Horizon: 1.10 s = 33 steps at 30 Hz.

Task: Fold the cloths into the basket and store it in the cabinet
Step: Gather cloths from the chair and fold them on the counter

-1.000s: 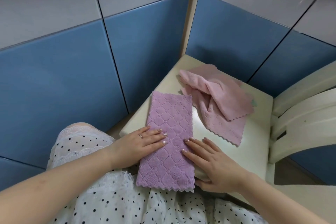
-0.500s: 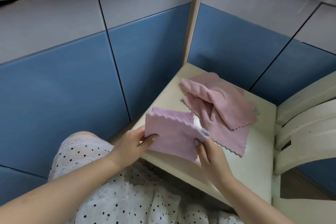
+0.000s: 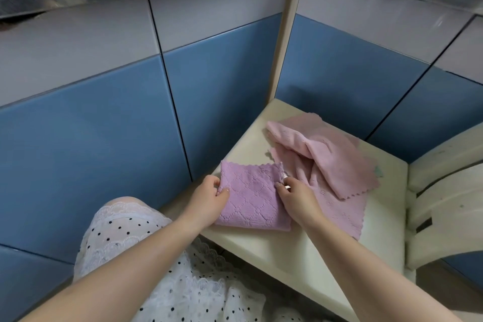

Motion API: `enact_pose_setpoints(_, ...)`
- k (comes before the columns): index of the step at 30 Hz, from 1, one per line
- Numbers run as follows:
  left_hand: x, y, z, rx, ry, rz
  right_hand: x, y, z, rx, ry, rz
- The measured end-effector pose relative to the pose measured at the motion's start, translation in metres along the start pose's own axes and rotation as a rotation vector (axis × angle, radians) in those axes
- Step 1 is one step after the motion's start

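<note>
The left hand (image 3: 209, 197) and right hand (image 3: 298, 197) each pinch a side of one folded purple cloth (image 3: 252, 198) on the chair (image 3: 287, 251). One pink cloth (image 3: 332, 162) lies beside it.

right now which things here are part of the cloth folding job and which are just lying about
Part of the job:
purple cloth, pinched by left hand and right hand
pink cloths, unfolded beside it
cabinet doors

Just there:
cream chair under the cloths

No basket in view.
</note>
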<state>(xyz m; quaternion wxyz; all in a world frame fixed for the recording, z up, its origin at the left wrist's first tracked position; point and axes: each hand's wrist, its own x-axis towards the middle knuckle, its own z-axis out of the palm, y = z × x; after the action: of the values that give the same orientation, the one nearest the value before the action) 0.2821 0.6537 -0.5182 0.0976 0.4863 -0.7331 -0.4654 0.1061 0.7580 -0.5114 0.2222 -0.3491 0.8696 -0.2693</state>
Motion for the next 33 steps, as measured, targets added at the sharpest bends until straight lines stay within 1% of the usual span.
enact_pose_setpoints(5, 0.003, 0.001, -0.002, 0.024, -0.027, -0.027, -0.001, 0.001, 0.002, 0.061, 0.013, 0.046)
enact_pose_setpoints(8, -0.001, 0.006, -0.013, 0.046, -0.066, -0.065, 0.002, 0.003, 0.000, 0.076, -0.018, 0.101)
enact_pose_setpoints(9, -0.004, 0.008, -0.018, 0.102, -0.032, -0.029, 0.003, 0.005, -0.003, 0.071, -0.010, 0.107)
enact_pose_setpoints(10, -0.007, 0.009, -0.023, 0.188, 0.037, 0.044, 0.003, 0.007, -0.007, 0.049, 0.031, 0.096)
enact_pose_setpoints(12, -0.012, 0.012, -0.028, 0.338, 0.219, 0.255, 0.003, 0.009, -0.014, -0.036, 0.154, 0.022)
enact_pose_setpoints(13, -0.011, 0.013, -0.026, 0.393, 0.284, 0.372, 0.002, 0.006, -0.013, -0.083, 0.196, -0.043)
enact_pose_setpoints(14, -0.009, 0.015, -0.020, 0.458, 0.304, 0.471, 0.000, 0.000, -0.009, -0.138, 0.228, -0.138)
enact_pose_setpoints(15, -0.006, 0.018, -0.012, 0.541, 0.284, 0.535, -0.002, -0.008, -0.003, -0.205, 0.250, -0.243)
enact_pose_setpoints(16, -0.003, 0.022, -0.002, 0.628, 0.238, 0.562, -0.005, -0.016, 0.005, -0.274, 0.262, -0.338)
enact_pose_setpoints(17, -0.001, 0.024, 0.008, 0.707, 0.177, 0.554, -0.007, -0.024, 0.014, -0.323, 0.256, -0.410)
enact_pose_setpoints(18, 0.002, 0.026, 0.017, 0.769, 0.112, 0.527, -0.009, -0.030, 0.023, -0.361, 0.195, -0.440)
enact_pose_setpoints(20, 0.005, 0.023, 0.030, 0.864, 0.012, 0.468, -0.013, -0.029, 0.036, -0.441, 0.020, -0.426)
enact_pose_setpoints(21, 0.005, 0.021, 0.033, 0.901, -0.010, 0.450, -0.013, -0.023, 0.041, -0.459, -0.028, -0.410)
enact_pose_setpoints(26, 0.012, 0.005, 0.029, 0.927, 0.009, 0.379, -0.012, 0.000, 0.037, -0.580, -0.030, -0.276)
enact_pose_setpoints(29, 0.016, -0.003, 0.024, 0.913, 0.022, 0.330, -0.013, 0.004, 0.029, -0.553, -0.065, -0.173)
enact_pose_setpoints(33, 0.018, -0.003, 0.022, 0.909, 0.007, 0.314, -0.011, 0.000, 0.026, -0.538, -0.118, -0.143)
